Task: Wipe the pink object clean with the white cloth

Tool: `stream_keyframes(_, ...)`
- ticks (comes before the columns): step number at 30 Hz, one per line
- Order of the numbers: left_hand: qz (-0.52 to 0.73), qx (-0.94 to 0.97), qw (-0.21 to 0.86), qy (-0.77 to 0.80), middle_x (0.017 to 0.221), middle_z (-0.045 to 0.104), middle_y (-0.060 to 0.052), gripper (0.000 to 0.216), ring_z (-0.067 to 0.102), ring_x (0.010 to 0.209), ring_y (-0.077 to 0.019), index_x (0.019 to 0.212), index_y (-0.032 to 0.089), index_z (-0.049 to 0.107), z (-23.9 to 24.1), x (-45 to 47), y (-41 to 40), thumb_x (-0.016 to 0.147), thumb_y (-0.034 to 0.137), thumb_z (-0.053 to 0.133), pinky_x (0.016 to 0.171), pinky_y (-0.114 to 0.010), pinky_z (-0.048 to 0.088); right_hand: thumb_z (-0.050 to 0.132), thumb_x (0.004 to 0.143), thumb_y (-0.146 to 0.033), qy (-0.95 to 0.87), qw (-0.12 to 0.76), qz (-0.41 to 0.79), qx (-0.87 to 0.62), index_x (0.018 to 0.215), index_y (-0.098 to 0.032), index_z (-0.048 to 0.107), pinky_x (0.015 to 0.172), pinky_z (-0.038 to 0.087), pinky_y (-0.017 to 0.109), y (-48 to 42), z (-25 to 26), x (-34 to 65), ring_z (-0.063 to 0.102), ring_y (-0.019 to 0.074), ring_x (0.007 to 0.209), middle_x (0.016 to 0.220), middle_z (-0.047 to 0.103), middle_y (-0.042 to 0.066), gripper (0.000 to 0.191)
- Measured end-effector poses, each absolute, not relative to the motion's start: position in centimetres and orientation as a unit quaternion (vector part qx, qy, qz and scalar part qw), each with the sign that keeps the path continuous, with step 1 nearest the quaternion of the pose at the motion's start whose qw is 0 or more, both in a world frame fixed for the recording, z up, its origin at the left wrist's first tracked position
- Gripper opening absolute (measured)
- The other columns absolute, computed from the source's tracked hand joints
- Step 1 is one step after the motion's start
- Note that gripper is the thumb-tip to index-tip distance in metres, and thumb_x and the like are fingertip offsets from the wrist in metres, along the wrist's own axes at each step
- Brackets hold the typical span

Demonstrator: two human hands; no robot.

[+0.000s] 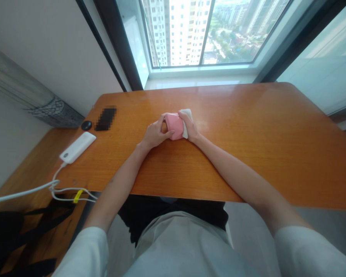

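Left hand point(156, 133) pinches a pink box point(175, 126); right hand point(192, 128) clasps a white cloth point(185, 132) against its side

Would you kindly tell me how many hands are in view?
2: the left hand holds the left side of the pink object above the table; the right hand holds a white cloth against its right side.

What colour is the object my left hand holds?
The object is pink, clearest in the head view.
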State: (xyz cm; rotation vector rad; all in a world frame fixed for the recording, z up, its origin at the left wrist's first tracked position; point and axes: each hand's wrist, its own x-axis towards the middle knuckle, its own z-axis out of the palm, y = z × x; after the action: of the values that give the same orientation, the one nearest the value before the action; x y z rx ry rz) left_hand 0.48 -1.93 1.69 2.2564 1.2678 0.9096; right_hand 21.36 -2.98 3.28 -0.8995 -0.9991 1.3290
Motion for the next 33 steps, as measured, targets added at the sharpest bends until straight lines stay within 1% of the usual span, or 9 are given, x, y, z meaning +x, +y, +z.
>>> stream_keyframes(5,0.321,0.811,0.181,0.455,0.104,0.085,-0.009,0.11,0.085,0.09,-0.0329,0.17,0.02,0.062,1.5,0.6,-2.0,0.099,0.104,0.065,0.083,-0.039,0.061,0.093,0.076,-0.097,-0.425,0.589,0.574,-0.379,0.079,-0.028,0.063,0.063,0.048,0.034,-2.9,3.5,21.3,0.056,0.0174,0.071,0.076,0.063,-0.001,0.075)
stream_keyframes(8,0.33,0.812,0.168,0.451,0.134,0.087,-0.015,0.109,0.086,0.097,-0.033,0.178,0.024,0.057,1.6,0.4,-2.2,0.1,0.101,0.067,0.09,-0.042,0.065,0.093,0.076,-0.096,-0.422,0.592,0.565,-0.39,0.079,-0.029,0.061,0.063,0.047,0.034,-2.7,3.3,21.3,0.054,0.018,0.072,0.076,0.06,-0.002,0.074)
stream_keyframes(11,0.335,0.818,0.155,0.44,0.17,0.074,-0.017,0.112,0.086,0.1,-0.0306,0.185,0.029,0.05,1.8,0.0,-2.2,0.1,0.099,0.07,0.097,-0.044,0.068,0.094,0.078,-0.091,-0.425,0.593,0.556,-0.399,0.08,-0.029,0.06,0.063,0.046,0.034,-2.5,3.0,21.4,0.052,0.0181,0.072,0.076,0.057,-0.002,0.071)
stream_keyframes(13,0.332,0.83,0.153,0.421,0.182,0.064,-0.018,0.116,0.087,0.111,-0.0326,0.186,0.03,0.048,2.0,-0.3,-2.2,0.097,0.099,0.076,0.1,-0.044,0.07,0.093,0.08,-0.089,-0.428,0.592,0.557,-0.395,0.081,-0.028,0.061,0.065,0.047,0.034,-2.4,2.8,21.5,0.052,0.018,0.073,0.076,0.057,-0.003,0.069)
stream_keyframes(17,0.313,0.862,0.147,0.37,0.189,0.056,-0.019,0.131,0.075,0.155,-0.0447,0.187,0.029,0.047,2.3,-0.9,-1.9,0.084,0.095,0.095,0.108,-0.045,0.073,0.093,0.082,-0.09,-0.436,0.59,0.567,-0.373,0.082,-0.028,0.064,0.073,0.053,0.034,-2.4,2.8,21.6,0.055,0.0187,0.078,0.08,0.062,-0.002,0.068)
stream_keyframes(20,0.296,0.879,0.129,0.351,0.194,0.049,-0.019,0.141,0.059,0.174,-0.0477,0.19,0.032,0.04,2.4,-1.0,-1.8,0.077,0.084,0.106,0.116,-0.047,0.073,0.093,0.081,-0.091,-0.438,0.589,0.575,-0.362,0.083,-0.028,0.066,0.076,0.053,0.036,-2.3,2.8,21.6,0.055,0.0189,0.08,0.084,0.062,-0.001,0.068)
stream_keyframes(23,0.286,0.882,0.113,0.356,0.196,0.046,-0.017,0.142,0.056,0.177,-0.0469,0.192,0.035,0.035,2.3,-1.0,-1.9,0.078,0.07,0.113,0.119,-0.049,0.073,0.092,0.08,-0.092,-0.436,0.588,0.576,-0.364,0.084,-0.028,0.065,0.077,0.053,0.037,-2.1,2.6,21.5,0.056,0.0193,0.08,0.084,0.062,-0.001,0.069)
stream_keyframes(27,0.284,0.875,0.111,0.376,0.193,0.05,-0.015,0.139,0.066,0.169,-0.0452,0.192,0.038,0.034,2.0,-0.8,-2.1,0.08,0.056,0.115,0.117,-0.048,0.075,0.089,0.08,-0.094,-0.438,0.582,0.579,-0.367,0.085,-0.028,0.065,0.075,0.052,0.037,-2.1,2.7,21.4,0.056,0.0197,0.08,0.084,0.063,-0.001,0.071)
stream_keyframes(33,0.303,0.872,0.119,0.365,0.189,0.054,-0.016,0.14,0.071,0.162,-0.0446,0.189,0.037,0.037,1.2,-0.7,-1.7,0.075,0.058,0.116,0.113,-0.047,0.075,0.093,0.077,-0.092,-0.434,0.59,0.577,-0.361,0.084,-0.028,0.064,0.073,0.051,0.035,-2.2,3.0,21.4,0.055,0.0191,0.079,0.084,0.063,-0.001,0.071)
